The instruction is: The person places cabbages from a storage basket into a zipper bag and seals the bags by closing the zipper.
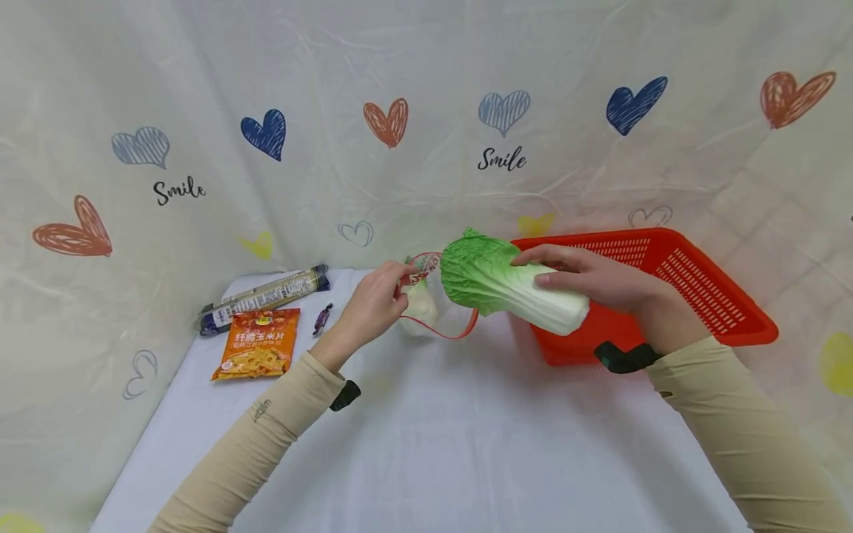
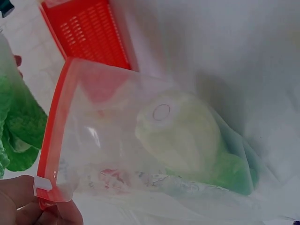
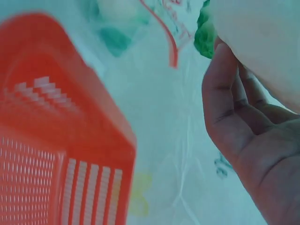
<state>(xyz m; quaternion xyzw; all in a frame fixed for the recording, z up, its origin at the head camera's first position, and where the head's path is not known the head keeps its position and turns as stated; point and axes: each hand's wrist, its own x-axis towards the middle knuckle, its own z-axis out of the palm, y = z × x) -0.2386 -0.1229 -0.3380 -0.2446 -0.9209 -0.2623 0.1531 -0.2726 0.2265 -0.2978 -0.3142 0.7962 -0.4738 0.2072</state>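
Right hand point(image 1: 593, 277) grips a green-and-white napa cabbage point(image 1: 509, 285) at frame centre, long axis pointing leaf-first left. Just left, the left hand point(image 1: 373, 303) pinches the red-rimmed clear plastic bag point(image 1: 436, 307) mouth open

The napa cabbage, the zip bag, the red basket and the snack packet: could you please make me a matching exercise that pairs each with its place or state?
Things:
1. napa cabbage
2. clear zip bag
3. red basket
4. orange snack packet

Places or states:
A. lies flat on the table at the left, beside a long dark packet
B. held in the air by the right hand
C. stands on the table at the right, behind the right wrist
D. its red rim is pinched by the left hand, with another cabbage inside

Pairs: 1-B, 2-D, 3-C, 4-A
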